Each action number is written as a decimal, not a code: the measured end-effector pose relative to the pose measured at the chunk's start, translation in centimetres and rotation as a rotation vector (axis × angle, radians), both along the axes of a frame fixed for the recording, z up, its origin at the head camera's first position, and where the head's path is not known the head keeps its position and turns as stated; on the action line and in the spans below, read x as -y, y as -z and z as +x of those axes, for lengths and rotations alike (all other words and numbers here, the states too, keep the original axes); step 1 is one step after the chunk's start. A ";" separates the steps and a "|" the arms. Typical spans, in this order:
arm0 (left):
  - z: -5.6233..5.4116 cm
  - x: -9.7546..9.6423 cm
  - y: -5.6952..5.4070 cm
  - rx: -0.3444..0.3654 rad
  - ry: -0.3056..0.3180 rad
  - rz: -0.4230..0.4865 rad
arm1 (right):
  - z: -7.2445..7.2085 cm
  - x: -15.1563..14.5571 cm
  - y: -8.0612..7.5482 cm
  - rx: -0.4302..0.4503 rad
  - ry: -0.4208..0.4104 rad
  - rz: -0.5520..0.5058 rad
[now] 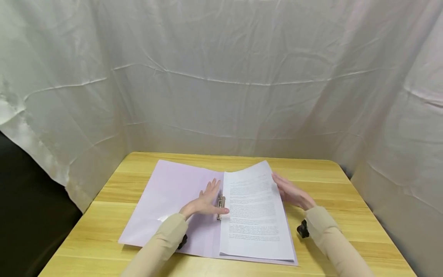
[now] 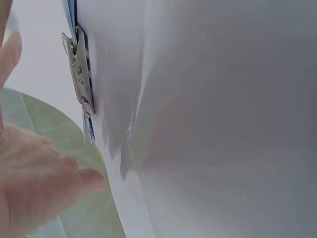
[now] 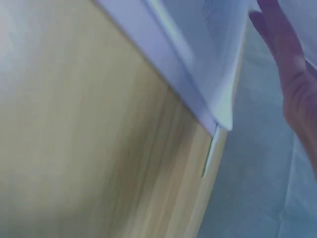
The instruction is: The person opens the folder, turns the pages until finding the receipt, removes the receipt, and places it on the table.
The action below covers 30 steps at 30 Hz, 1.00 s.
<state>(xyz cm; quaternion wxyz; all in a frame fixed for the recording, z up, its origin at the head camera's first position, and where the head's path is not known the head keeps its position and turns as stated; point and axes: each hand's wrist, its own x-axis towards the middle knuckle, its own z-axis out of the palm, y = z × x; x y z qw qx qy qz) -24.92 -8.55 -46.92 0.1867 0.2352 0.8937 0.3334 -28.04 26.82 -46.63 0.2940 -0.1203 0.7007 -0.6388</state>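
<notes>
A pale purple folder (image 1: 173, 188) lies open on the table, with a stack of printed paper sheets (image 1: 254, 227) on its right side. The top right corner of the paper curls upward. Along the spine sits a metal clip (image 1: 220, 202), also visible in the left wrist view as a metal clip (image 2: 80, 77). My left hand (image 1: 205, 203) spreads its fingers over the folder beside the clip, thumb reaching across to the paper's left edge. At the stack's upper right edge is my right hand (image 1: 292, 192), its fingers extended along the paper; in the right wrist view they look nearly straight.
The wooden table (image 1: 346, 215) extends on all sides of the folder. Light grey curtains (image 1: 221, 77) hang behind and at both sides. A black surface (image 1: 27, 207) shows at the left. Dark wrist devices sit under both cuffs.
</notes>
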 end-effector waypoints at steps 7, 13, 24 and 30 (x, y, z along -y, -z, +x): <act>0.5 0.4 -0.3 0.012 0.014 0.078 | 1.8 0.4 -1.3 0.055 -0.276 -0.372; 1.0 0.2 -1.0 0.081 0.045 0.149 | 2.8 1.7 -2.5 0.094 -0.336 -0.471; 1.4 -0.6 -3.3 0.227 0.033 0.329 | 3.3 4.3 -3.7 0.052 -0.323 -0.320; 1.1 -0.9 -3.8 0.288 0.054 0.486 | 3.1 5.4 -3.4 0.031 -0.355 -0.286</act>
